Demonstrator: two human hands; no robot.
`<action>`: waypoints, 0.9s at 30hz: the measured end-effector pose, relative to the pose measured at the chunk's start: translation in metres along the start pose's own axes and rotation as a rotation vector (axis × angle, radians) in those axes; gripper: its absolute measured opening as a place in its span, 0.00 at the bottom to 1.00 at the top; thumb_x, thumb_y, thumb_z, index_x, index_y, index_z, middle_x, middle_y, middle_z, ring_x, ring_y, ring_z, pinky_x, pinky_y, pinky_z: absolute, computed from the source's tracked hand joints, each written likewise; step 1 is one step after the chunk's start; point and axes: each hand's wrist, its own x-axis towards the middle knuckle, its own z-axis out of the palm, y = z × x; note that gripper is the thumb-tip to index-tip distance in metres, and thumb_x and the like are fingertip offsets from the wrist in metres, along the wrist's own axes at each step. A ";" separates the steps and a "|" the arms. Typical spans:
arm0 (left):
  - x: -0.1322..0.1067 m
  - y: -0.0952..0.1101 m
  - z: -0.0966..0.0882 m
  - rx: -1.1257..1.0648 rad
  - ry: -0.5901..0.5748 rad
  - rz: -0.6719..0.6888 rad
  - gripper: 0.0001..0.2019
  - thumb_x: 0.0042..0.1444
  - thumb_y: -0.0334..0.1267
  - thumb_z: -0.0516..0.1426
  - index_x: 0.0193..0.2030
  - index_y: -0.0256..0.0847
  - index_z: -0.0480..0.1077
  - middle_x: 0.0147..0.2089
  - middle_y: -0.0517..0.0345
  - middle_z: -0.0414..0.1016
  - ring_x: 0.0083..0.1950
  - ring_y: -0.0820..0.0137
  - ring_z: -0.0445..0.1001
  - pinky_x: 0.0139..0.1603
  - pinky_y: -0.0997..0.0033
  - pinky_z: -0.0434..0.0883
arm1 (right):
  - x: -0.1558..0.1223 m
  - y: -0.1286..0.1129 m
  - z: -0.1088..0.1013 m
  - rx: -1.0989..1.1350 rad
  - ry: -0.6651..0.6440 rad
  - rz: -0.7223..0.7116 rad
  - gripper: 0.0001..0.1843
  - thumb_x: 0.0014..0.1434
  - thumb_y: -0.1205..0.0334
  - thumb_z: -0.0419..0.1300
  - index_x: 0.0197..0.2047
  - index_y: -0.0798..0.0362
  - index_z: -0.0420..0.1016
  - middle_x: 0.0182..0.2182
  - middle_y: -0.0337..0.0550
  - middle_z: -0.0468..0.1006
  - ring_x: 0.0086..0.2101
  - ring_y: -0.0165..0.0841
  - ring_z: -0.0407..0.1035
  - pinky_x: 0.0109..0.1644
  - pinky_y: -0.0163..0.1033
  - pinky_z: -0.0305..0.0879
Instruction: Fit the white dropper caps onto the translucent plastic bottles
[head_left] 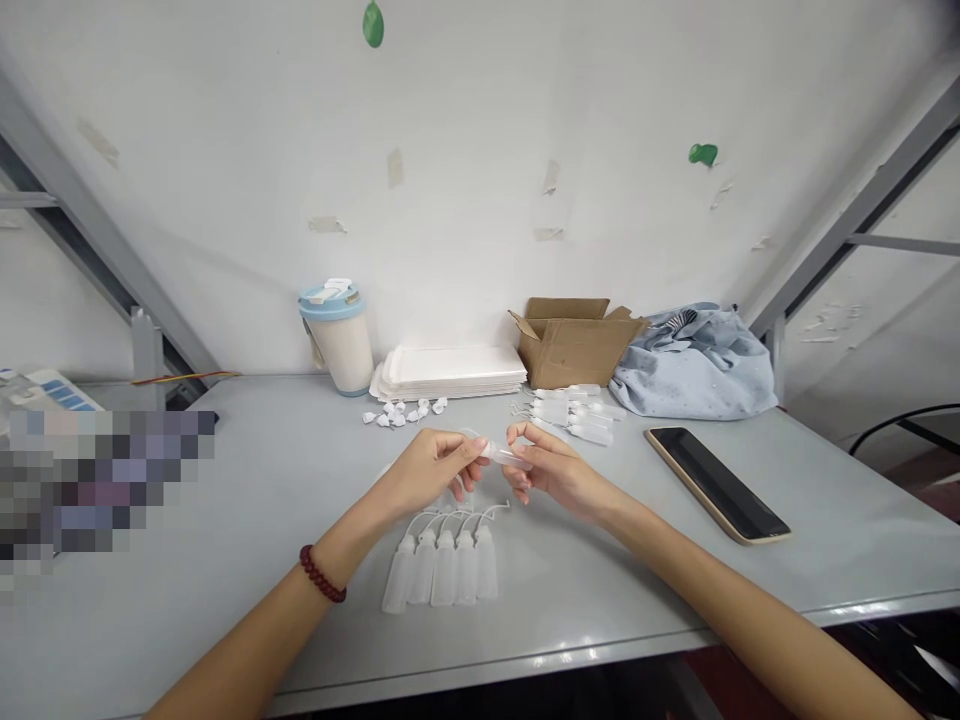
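By the wall on the left of the grey desk (225, 520) stand a lidded cup (337, 340), loose white caps (401, 412) and stacked trays (450, 370). In the middle, the left hand (427, 475) and right hand (559, 475) hold a small clear bottle (501, 455) just above the desk, the fingers of both pinched on its ends. Five bottles (444, 565) in a row below the hands seem done, the heap of bottles (574, 410) by the cardboard box (574, 345) not yet; a cloth (694, 365) and phone (716, 482) lie further right.

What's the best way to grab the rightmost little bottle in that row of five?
Probably pinch the rightmost bottle by its wide body, from above and the free right side; its left flank lies against the next bottle, and the thin spout looks flimsy.
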 end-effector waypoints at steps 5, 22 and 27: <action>-0.005 0.007 0.000 0.110 0.027 0.111 0.10 0.56 0.41 0.55 0.33 0.37 0.73 0.29 0.60 0.71 0.27 0.74 0.68 0.31 0.74 0.69 | -0.001 -0.002 0.000 -0.009 0.010 0.004 0.09 0.60 0.55 0.55 0.37 0.49 0.59 0.20 0.31 0.60 0.23 0.26 0.54 0.30 0.34 0.57; -0.004 0.005 0.006 0.154 0.074 0.108 0.09 0.55 0.41 0.55 0.35 0.38 0.72 0.33 0.59 0.72 0.27 0.75 0.68 0.32 0.73 0.68 | 0.001 0.001 0.001 -0.005 0.030 0.056 0.11 0.61 0.51 0.52 0.37 0.48 0.57 0.20 0.29 0.56 0.21 0.25 0.53 0.28 0.34 0.57; 0.001 0.003 0.004 0.016 0.066 0.025 0.12 0.54 0.43 0.56 0.29 0.37 0.71 0.25 0.61 0.68 0.26 0.74 0.69 0.31 0.73 0.69 | 0.002 0.004 0.000 -0.582 0.157 -0.160 0.13 0.61 0.50 0.52 0.42 0.51 0.63 0.26 0.37 0.65 0.26 0.30 0.60 0.31 0.37 0.59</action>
